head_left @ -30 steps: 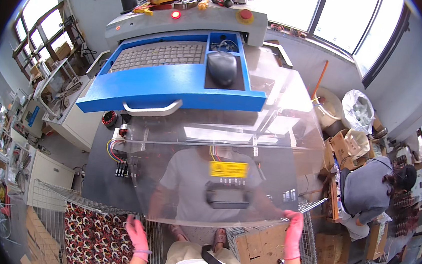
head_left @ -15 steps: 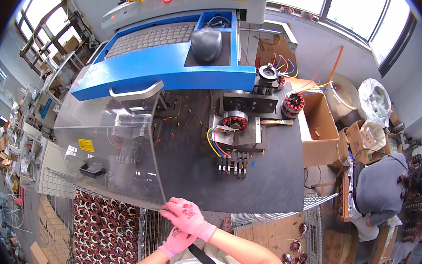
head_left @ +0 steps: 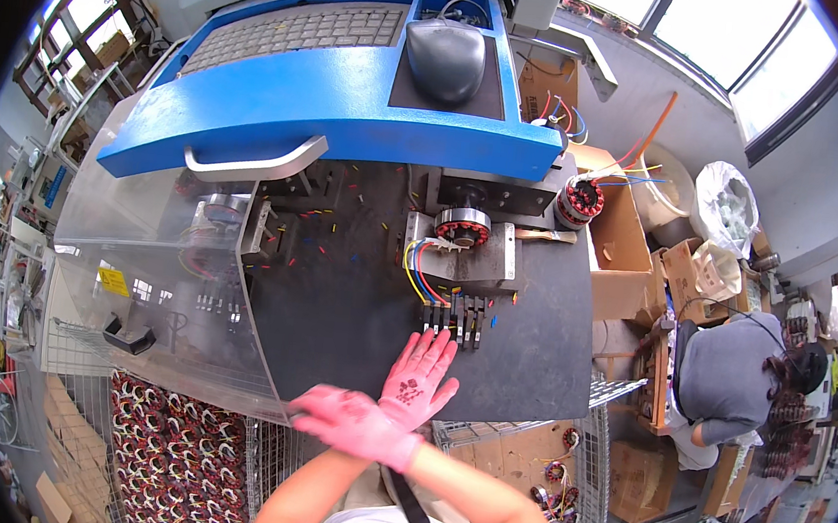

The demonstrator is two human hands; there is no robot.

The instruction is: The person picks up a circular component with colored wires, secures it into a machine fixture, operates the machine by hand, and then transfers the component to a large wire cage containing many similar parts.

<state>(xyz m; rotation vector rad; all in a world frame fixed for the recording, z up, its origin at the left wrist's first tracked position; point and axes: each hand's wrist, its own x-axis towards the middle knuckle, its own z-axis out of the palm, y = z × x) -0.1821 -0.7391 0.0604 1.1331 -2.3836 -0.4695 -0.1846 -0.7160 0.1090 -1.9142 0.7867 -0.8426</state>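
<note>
Over the tabletop (head_left: 529, 371), left hand (head_left: 415, 386) has neared black clips (head_left: 468, 323), grip wide; right hand (head_left: 357, 425), grip unclear.

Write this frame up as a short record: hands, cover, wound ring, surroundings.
Left hand: open, at the black clips; contact unclear
Right hand: crossed over the left, at the clear cover
Cover position: across left of dark bench
Wound ring: metal, red windings; coloured wires running to clips
Drawer: blue, holding keyboard and mouse
Nearby: another person in grey

Right hand (head_left: 355, 427) uppermost (arms (head_left: 474, 490) crossed)
</note>
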